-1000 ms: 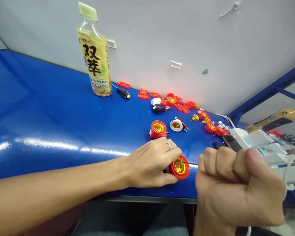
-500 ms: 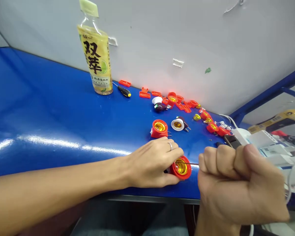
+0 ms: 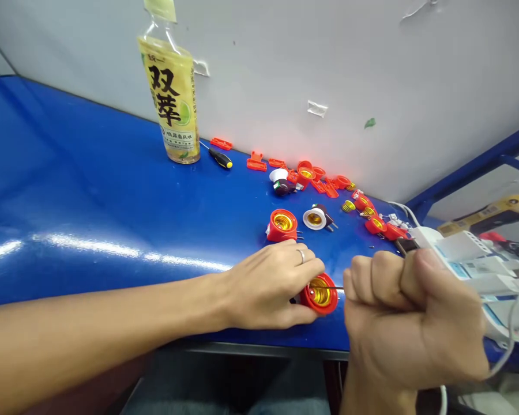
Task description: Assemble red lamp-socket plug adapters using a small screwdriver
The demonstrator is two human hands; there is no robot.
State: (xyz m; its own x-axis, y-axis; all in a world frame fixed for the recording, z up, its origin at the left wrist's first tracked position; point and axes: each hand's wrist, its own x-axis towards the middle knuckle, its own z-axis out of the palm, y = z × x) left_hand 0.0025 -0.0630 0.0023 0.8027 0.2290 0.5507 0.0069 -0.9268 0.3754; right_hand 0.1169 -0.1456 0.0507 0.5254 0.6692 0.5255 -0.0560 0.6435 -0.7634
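My left hand is wrapped round a red lamp socket with a brass thread inside, pressing it on its side against the blue table near the front edge. My right hand is a closed fist around a tool handle that is hidden in the grip. Only the tool's thin metal shaft shows, reaching leftward into the socket's mouth. A ring is on my left hand.
A second red socket and a white socket lie just behind. Several red parts are strewn along the wall. A tea bottle and a small black screwdriver stand farther back. White boxes sit at the right.
My right fist has moved slightly left, pushing the shaft deeper into the socket. The left hand holds still.
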